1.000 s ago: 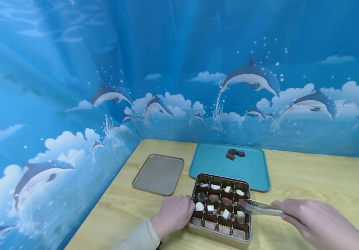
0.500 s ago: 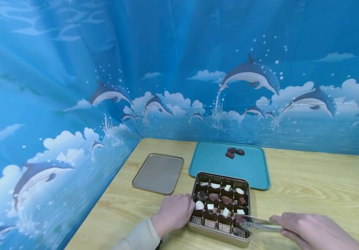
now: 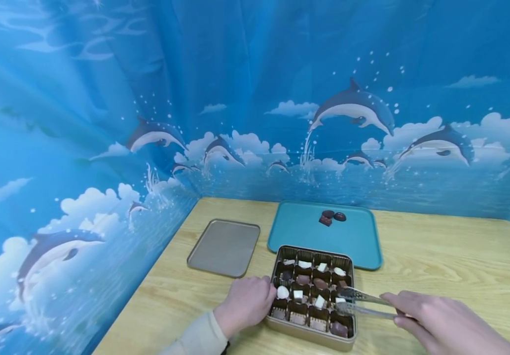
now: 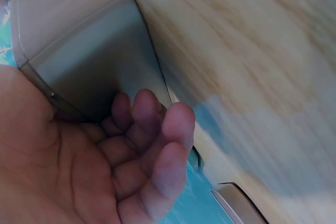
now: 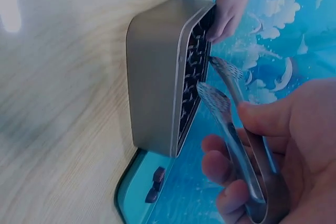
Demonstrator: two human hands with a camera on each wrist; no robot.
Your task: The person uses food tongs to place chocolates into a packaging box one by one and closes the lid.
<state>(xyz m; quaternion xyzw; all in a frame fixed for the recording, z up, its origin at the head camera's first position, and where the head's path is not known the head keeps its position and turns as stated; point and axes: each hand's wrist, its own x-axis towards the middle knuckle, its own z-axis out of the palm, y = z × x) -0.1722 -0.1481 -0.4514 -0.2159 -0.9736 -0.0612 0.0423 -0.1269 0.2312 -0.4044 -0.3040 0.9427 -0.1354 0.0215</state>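
metal tongs (image 5: 233, 139), held in our right hand (image 3: 437, 315), part over the right of the tin (image 3: 308, 337); our left hand (image 3: 247, 301) touches its left side, grip unclear.

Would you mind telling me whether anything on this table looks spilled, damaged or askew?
Nothing looks spilled or damaged. One small oddity: in the second row from the near side of the tin, the third white piece from the left sits turned at an angle, while the white square beside it sits straighter.
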